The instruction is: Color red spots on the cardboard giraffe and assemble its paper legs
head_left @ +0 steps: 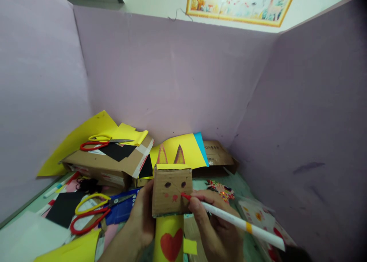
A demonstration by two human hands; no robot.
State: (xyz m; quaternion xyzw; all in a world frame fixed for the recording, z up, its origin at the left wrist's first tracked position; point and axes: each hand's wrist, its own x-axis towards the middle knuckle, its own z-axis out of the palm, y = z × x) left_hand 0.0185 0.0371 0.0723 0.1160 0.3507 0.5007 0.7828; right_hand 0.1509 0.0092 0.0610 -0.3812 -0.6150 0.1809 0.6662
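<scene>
Head view: the right hand grips a red marker, its long axis slanting from lower right up-left to the cardboard face, which the left hand steadies from its left side.

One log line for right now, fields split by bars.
left hand: holding cardboard head | right hand: red marker, tip at cheek

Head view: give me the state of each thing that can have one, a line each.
Left hand: gripping cardboard head
Right hand: gripping red marker
Red marker: uncapped
Cardboard head: upright, face drawn on
Heart: coloured red
Upper scissors: lying, blades nearly together
Lower scissors: lying, blades nearly together
</scene>
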